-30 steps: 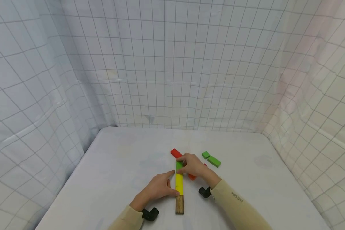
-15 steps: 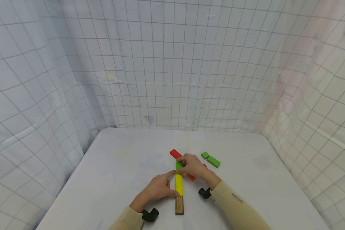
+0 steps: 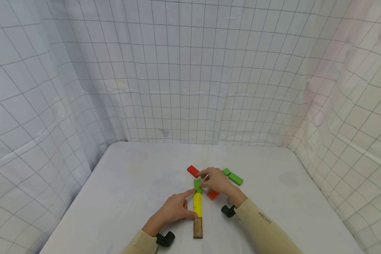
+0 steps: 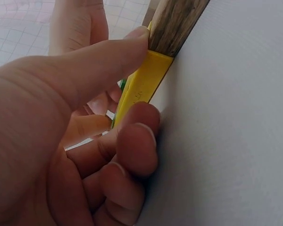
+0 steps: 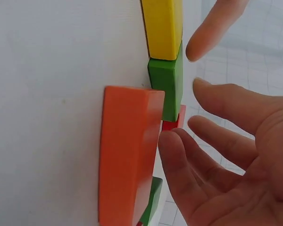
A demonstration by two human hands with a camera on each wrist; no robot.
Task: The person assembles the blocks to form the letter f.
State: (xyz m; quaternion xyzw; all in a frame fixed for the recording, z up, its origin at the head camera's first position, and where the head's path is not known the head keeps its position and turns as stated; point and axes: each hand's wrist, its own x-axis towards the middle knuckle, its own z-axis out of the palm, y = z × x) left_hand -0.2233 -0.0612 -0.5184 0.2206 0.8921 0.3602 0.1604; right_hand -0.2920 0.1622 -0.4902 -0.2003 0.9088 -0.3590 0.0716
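A row of blocks runs away from me in the head view: a brown wooden block point(image 3: 198, 228), a yellow block point(image 3: 197, 205) and a green block point(image 3: 197, 184). My left hand point(image 3: 174, 209) lies along the row's left side. Its thumb presses the yellow block by the brown end, and its straight index finger reaches the yellow-green joint; in the left wrist view the other fingers curl beside the yellow block point(image 4: 144, 84). My right hand point(image 3: 217, 181) hovers just right of the green block point(image 5: 165, 84), fingers parted, nothing between them.
An orange block point(image 3: 212, 194) lies under my right hand. Beyond the row is a red block point(image 3: 193, 171). Two loose green pieces sit to the right, a short block point(image 3: 226, 171) and a longer block point(image 3: 235, 179). Gridded cloth walls point(image 3: 190, 106) surround the white table point(image 3: 139, 169).
My right hand has let go of the green block and shifted slightly right. The green block stays at the far end of the row. The left hand has barely moved.
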